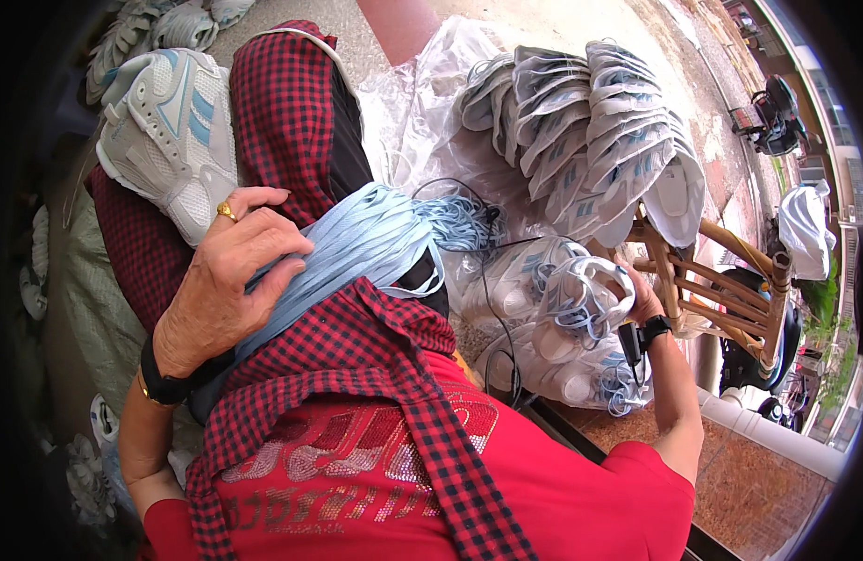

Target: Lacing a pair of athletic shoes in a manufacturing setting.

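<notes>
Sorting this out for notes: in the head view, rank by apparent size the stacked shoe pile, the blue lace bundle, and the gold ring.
1. Stacked shoe pile, largest.
2. Blue lace bundle; nearer the camera, so this ranking is unsure.
3. Gold ring on the left hand, clearly smallest.

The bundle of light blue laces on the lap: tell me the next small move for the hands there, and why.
Probably pinch one lace out of the bundle of light blue laces with the left hand. That hand already rests on the bundle across the checked cloth, and the right hand reaches into the laced shoes beside the stacked shoes. An unlaced sneaker lies near the left hand.
</notes>
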Motion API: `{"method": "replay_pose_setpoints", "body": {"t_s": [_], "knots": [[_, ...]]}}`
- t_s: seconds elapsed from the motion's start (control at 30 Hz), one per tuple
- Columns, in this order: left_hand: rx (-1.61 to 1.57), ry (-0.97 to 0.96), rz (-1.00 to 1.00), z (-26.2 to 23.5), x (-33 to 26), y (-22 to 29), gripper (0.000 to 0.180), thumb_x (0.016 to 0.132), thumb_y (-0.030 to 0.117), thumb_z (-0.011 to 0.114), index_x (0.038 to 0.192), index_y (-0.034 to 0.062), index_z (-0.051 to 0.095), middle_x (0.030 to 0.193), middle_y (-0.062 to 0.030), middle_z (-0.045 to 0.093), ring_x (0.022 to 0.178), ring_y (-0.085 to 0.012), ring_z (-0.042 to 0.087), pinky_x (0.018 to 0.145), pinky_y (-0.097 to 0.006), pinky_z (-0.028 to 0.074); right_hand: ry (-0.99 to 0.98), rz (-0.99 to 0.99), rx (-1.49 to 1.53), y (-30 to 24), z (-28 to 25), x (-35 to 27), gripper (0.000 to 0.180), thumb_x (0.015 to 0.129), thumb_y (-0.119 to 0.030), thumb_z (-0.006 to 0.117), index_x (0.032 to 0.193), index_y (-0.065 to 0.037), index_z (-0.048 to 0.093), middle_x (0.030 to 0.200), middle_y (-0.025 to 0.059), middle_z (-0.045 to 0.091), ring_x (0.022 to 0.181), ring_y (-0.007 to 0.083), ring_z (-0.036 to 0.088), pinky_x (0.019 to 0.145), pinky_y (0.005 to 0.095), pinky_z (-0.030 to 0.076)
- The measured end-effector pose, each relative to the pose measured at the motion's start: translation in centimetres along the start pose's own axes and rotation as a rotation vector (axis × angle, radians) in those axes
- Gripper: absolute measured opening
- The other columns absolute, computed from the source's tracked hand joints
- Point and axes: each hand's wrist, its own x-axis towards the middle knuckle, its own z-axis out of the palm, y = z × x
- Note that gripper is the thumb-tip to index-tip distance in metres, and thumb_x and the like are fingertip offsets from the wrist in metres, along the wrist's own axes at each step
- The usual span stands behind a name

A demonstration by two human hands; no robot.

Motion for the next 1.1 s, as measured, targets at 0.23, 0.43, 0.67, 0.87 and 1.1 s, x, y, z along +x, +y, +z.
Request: {"method": "replay_pose_setpoints", "body": {"t_s": [0.23, 0.43, 0.67, 0.87, 1.1], "knots": [[0.005, -0.014, -0.03, 0.1, 0.3, 0.1, 0.023, 0.072, -0.005, 0.073, 0.093, 0.0041, 0.068, 0.094, -0.0075, 0.065, 0.112, -0.0339, 0.056, 0.098, -0.043, 0.046, -0.144, -0.14, 0.127, 0.6, -1.4, 2.2, 0.06, 0.097, -0.052, 0.055, 0.128, -0.002, 0.062, 0.126, 0.0133, 0.066, 0.106, 0.0255, 0.065, 0.092, 0.0397, 0.053], [-0.002, -0.023, -0.017, 0.4, 1.0, 0.2, 0.023, 0.073, -0.007, 0.072, 0.094, 0.0025, 0.069, 0.092, -0.0083, 0.065, 0.111, -0.0352, 0.057, 0.094, -0.044, 0.046, -0.365, 0.088, 0.218, 4.2, -6.2, 4.9, 0.058, 0.094, -0.057, 0.059, 0.106, 0.0, 0.068, 0.082, 0.0081, 0.068, 0.074, 0.0203, 0.066, 0.066, 0.0319, 0.055], [0.051, -0.035, -0.027, 0.3, 1.2, 0.6, 0.021, 0.073, -0.007, 0.071, 0.092, 0.0033, 0.068, 0.089, -0.0093, 0.065, 0.111, -0.0352, 0.057, 0.093, -0.043, 0.045, -0.121, -0.182, 0.297, 2.2, -3.9, 4.0, 0.037, 0.1, -0.041, 0.054, 0.106, -0.006, 0.064, 0.094, 0.0059, 0.07, 0.081, 0.0204, 0.066, 0.073, 0.036, 0.055], [0.077, -0.032, -0.058, 0.4, 1.2, 0.8, 0.02, 0.074, -0.005, 0.07, 0.092, 0.0041, 0.068, 0.089, -0.0098, 0.064, 0.11, -0.0349, 0.056, 0.093, -0.043, 0.044, 0.042, -0.101, 0.176, 3.5, -1.9, 5.2, 0.05, 0.09, -0.058, 0.065, 0.097, -0.009, 0.068, 0.074, 0.0037, 0.064, 0.063, 0.019, 0.062, 0.058, 0.0309, 0.052], [0.097, -0.02, -0.07, 0.6, 1.2, 1.0, 0.019, 0.074, -0.004, 0.071, 0.09, 0.005, 0.067, 0.089, -0.0084, 0.062, 0.109, -0.0349, 0.055, 0.094, -0.043, 0.045, -0.034, -0.222, 0.051, 4.5, -3.9, 6.6, 0.035, 0.092, -0.04, 0.068, 0.113, -0.012, 0.07, 0.088, -0.0032, 0.065, 0.071, 0.0113, 0.056, 0.061, 0.027, 0.046]]}}
